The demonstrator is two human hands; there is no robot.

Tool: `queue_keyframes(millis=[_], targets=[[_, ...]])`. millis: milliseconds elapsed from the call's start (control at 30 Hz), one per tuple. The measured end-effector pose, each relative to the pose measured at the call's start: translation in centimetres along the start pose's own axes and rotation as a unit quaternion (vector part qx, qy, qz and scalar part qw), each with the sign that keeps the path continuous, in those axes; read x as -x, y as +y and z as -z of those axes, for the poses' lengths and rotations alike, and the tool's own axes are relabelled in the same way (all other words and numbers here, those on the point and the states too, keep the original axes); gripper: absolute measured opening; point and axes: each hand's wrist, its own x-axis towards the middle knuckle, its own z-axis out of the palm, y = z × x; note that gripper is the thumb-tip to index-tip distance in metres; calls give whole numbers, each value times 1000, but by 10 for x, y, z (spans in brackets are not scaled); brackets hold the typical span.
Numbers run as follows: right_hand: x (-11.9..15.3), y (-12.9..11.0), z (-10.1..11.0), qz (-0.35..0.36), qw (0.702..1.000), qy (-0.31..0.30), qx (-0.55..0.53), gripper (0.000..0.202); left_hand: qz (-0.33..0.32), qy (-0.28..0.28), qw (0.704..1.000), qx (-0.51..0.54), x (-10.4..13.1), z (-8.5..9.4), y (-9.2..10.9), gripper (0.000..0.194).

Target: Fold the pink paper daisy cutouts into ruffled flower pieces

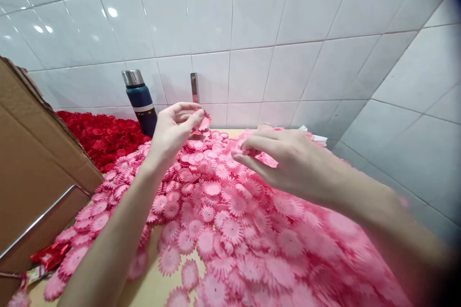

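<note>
A broad heap of pink petal discs (234, 230), round with fringed edges and a small hole in the middle, covers much of the table. Above its far side, my left hand (176, 124) pinches a pink petal disc (205, 122) between thumb and fingers. To the right, my right hand (284, 153) is low over the heap with its thumb and fingers closed together. Pink petal pieces (239, 144) show at those fingertips, slightly blurred, and how many it grips is hard to make out.
A dark blue bottle (141, 100) with a steel cap stands by the tiled wall (259, 14). Red petal discs (101, 136) are heaped to its left. A cardboard box (36, 144) rises at the left, with a red wrapper (52, 255) near its base. A metal strip (194, 87) is against the wall.
</note>
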Motion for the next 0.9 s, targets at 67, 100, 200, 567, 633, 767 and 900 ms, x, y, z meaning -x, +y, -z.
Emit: queue_keyframes(millis=[67, 100, 200, 567, 633, 767, 900], targets=[[1, 11, 4, -21, 996, -54, -62, 19, -13, -81, 994, -77, 10, 3, 18, 19], [2, 16, 6, -25, 994, -67, -88, 16, -13, -134, 984, -114, 15, 4, 27, 14], [7, 24, 13, -38, 991, -55, -112, 12, -13, -267, 940, -212, 32, 9, 54, 8], [14, 35, 25, -42, 992, -45, -112, 15, 132, -537, 790, -264, 161, 30, 14, 11], [13, 34, 24, -45, 992, -45, -111, 16, 148, -471, 822, -284, 167, 33, 7, 10], [12, 29, 24, -65, 992, -31, -103, 16, 148, -347, 876, -301, 148, 38, 4, 14], [12, 26, 26, -69, 993, -18, -97, 16, 155, -319, 884, -303, 134, 49, 11, 13]])
